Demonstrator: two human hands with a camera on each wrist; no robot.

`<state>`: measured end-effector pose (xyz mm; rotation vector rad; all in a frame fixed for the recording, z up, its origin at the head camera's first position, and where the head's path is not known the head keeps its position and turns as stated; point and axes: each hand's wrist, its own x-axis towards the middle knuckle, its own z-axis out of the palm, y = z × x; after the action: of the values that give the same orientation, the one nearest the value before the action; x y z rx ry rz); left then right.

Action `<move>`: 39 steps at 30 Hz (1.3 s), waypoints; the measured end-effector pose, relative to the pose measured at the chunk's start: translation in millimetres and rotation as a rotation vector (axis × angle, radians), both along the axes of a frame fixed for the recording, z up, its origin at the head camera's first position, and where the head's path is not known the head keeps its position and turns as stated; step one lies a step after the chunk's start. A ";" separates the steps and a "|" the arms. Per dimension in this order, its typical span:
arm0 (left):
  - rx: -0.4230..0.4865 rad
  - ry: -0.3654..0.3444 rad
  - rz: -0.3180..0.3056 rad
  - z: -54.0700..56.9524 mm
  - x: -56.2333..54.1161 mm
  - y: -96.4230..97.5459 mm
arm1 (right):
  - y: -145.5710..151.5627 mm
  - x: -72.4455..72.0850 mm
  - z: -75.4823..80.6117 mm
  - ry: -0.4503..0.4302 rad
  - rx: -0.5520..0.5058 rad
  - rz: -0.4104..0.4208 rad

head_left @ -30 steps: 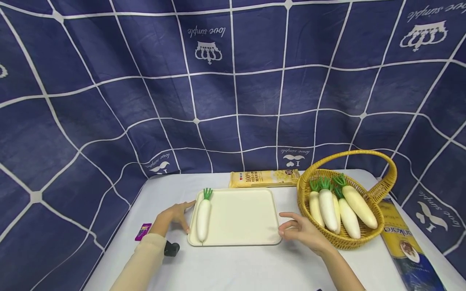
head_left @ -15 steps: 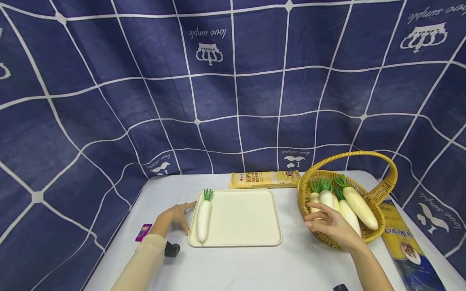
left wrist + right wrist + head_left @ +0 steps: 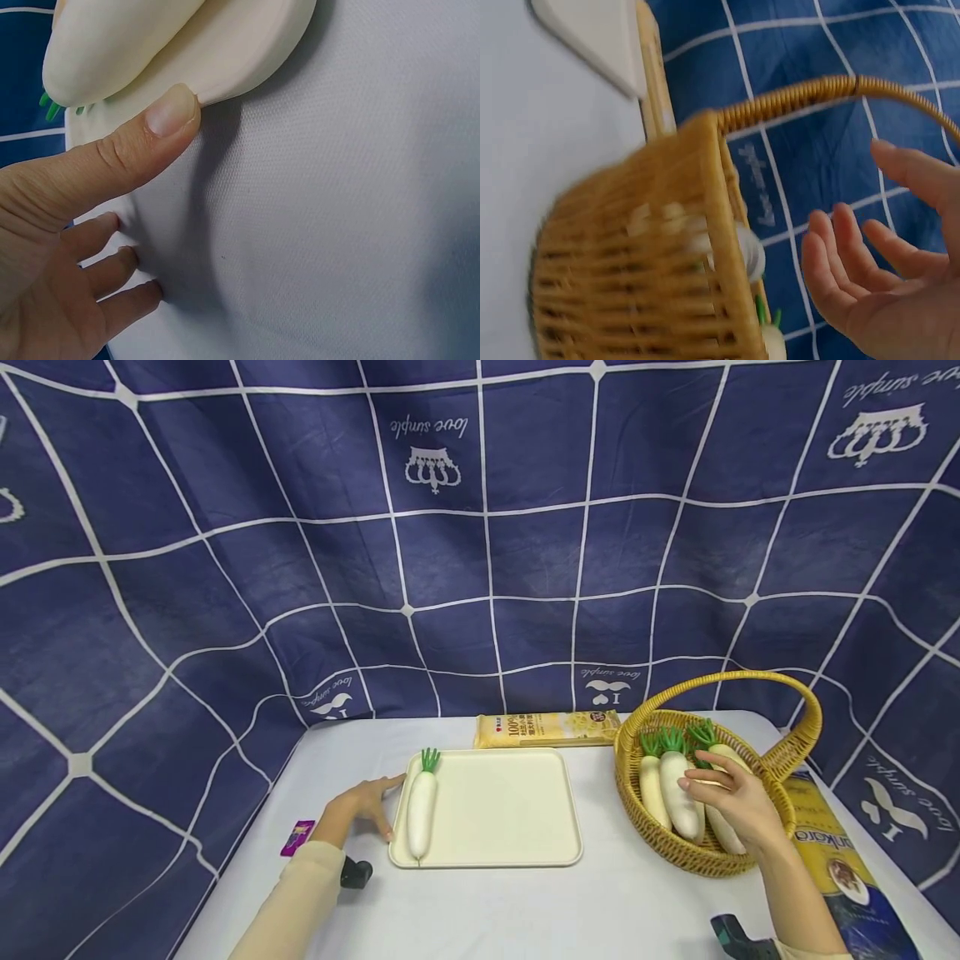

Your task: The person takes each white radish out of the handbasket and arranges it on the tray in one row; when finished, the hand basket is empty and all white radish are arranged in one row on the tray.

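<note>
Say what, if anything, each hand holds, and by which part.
Nothing is held: the left hand only touches the tray at its edge; the right hand is empty over the basket.

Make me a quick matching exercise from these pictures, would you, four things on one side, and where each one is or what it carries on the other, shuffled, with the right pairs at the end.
Column one
1. Left hand
2. Right hand
3. Purple packet
4. Tray

Column two
A. Bears one white radish
B. On the tabletop, left of both hands
C. Above the wicker basket
D. At the tray's left rim

Pairs: 1-D, 2-C, 3-B, 4-A
</note>
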<state>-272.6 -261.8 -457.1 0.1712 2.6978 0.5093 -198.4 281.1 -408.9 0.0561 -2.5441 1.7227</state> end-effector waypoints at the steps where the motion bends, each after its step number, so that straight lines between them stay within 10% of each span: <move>1: 0.000 -0.001 -0.001 -0.1 0.1 0.1 | 4.0 -1.7 0.3 0.002 0.011 -0.026; 14: -0.006 -0.014 0.003 0.9 -0.5 0.3 | 44.3 -21.3 -7.6 0.076 0.259 -0.224; 39: 0.010 -0.019 0.011 1.6 -0.9 0.2 | 70.1 -48.2 -15.4 -0.142 0.568 -0.038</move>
<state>-273.5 -261.6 -455.5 0.1536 2.6794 0.5257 -246.7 351.2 -424.3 -0.0885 -3.0278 0.9707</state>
